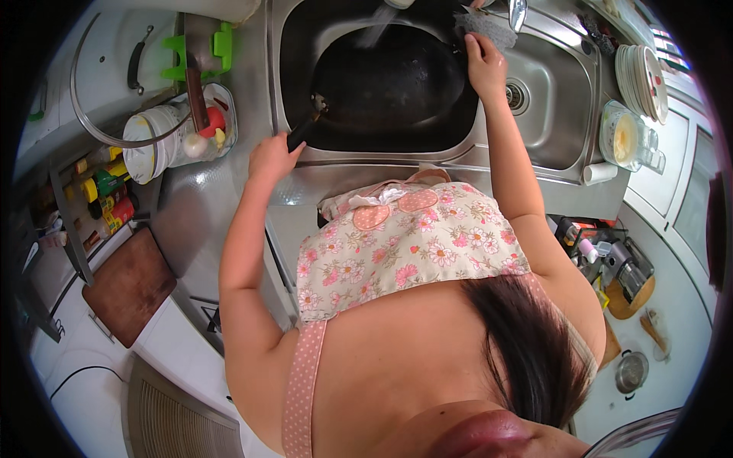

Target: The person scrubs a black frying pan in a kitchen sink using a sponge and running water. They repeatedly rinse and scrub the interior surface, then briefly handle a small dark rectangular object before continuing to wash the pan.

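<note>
A dark wok (389,80) lies in the large left basin (378,146) of a stainless steel double sink. My left hand (275,156) is closed around the wok's black handle (302,131), at the near left of the basin. Water sprays from a pale faucet head (399,3) onto the wok's far part. At the wok's right rim is my right hand (487,66), its thumb and fingers close to a small dark part there; whether it grips the rim cannot be told. A greyish mesh cloth (489,30) lies just beyond that hand, beside a shiny metal faucet part (517,14).
Right of my right forearm is the smaller basin (550,109). Stacked plates (630,83) and a glass container with a bowl (624,140) stand at the far right. On the left are a cleaver (197,103) in a green rack (220,51), stacked bowls (140,143) and a glass lid (77,86).
</note>
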The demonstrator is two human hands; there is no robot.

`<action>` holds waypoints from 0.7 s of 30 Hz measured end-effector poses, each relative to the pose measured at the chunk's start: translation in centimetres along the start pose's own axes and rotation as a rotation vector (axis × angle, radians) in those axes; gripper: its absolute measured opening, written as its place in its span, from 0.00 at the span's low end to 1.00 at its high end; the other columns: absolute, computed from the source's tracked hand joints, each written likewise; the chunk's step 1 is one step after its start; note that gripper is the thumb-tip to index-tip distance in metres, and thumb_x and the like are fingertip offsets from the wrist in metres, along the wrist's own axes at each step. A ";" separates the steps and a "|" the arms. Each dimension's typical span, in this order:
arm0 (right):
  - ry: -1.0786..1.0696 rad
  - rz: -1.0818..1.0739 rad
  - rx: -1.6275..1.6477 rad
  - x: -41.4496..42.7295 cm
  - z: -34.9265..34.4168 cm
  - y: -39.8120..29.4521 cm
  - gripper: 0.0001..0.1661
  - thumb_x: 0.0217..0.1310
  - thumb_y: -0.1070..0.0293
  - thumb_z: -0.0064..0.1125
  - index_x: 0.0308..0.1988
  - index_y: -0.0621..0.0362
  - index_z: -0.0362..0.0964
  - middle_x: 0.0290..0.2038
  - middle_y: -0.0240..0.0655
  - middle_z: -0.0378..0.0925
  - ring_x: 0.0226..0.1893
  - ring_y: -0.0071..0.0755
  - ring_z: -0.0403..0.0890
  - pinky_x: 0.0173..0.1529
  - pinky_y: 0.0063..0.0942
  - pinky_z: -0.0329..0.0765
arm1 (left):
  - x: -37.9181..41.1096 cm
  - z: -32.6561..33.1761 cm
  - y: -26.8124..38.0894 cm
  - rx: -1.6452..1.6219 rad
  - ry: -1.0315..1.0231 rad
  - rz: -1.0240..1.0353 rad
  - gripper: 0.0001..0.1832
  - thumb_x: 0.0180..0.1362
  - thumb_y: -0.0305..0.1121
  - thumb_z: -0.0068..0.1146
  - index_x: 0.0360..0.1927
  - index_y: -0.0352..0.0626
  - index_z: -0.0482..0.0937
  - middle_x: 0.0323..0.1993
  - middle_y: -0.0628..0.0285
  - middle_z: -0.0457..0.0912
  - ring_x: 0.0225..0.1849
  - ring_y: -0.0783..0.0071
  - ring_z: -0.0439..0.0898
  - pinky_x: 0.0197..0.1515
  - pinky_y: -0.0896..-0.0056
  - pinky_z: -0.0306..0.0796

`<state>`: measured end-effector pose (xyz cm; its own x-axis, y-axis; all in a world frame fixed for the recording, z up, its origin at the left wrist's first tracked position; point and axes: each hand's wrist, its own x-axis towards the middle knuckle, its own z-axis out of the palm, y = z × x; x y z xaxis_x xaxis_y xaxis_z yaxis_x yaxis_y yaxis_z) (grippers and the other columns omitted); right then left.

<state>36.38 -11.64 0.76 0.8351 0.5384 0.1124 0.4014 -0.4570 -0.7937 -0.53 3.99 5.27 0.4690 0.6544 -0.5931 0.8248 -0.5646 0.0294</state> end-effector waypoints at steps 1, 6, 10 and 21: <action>0.035 0.023 -0.001 -0.5 -0.7 0.2 0.16 0.63 0.56 0.55 0.41 0.55 0.78 0.32 0.44 0.81 0.34 0.45 0.82 0.41 0.33 0.76 | 0.0 -0.4 0.1 -0.034 -0.022 0.003 0.22 0.57 0.53 0.56 0.36 0.41 0.79 0.27 0.49 0.82 0.33 0.50 0.82 0.37 0.52 0.74; 0.117 0.121 0.010 -3.3 -2.9 1.0 0.16 0.64 0.57 0.55 0.41 0.57 0.78 0.33 0.43 0.81 0.33 0.39 0.82 0.41 0.31 0.75 | 0.6 -2.6 0.0 -0.148 -0.096 0.026 0.22 0.55 0.50 0.59 0.32 0.37 0.79 0.25 0.49 0.81 0.32 0.52 0.81 0.36 0.55 0.72; 0.102 0.164 0.106 -4.2 -3.4 1.3 0.17 0.65 0.59 0.55 0.42 0.62 0.77 0.33 0.41 0.81 0.35 0.31 0.81 0.42 0.28 0.74 | 0.9 -6.7 0.6 -0.163 -0.204 0.065 0.21 0.54 0.49 0.60 0.28 0.35 0.78 0.22 0.50 0.80 0.29 0.51 0.80 0.34 0.58 0.72; 0.069 0.160 0.255 -3.5 -1.6 -0.3 0.17 0.65 0.57 0.55 0.43 0.59 0.78 0.34 0.39 0.82 0.35 0.29 0.79 0.43 0.25 0.74 | 2.5 -10.0 -0.5 -0.248 -0.295 -0.071 0.24 0.55 0.49 0.61 0.22 0.33 0.74 0.15 0.60 0.73 0.17 0.69 0.72 0.23 0.64 0.66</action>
<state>33.96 -14.49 1.59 0.9072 0.4207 0.0069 0.1625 -0.3352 -0.9280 3.34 10.95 11.81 0.3269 0.4944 -0.8054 0.9203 -0.3605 0.1523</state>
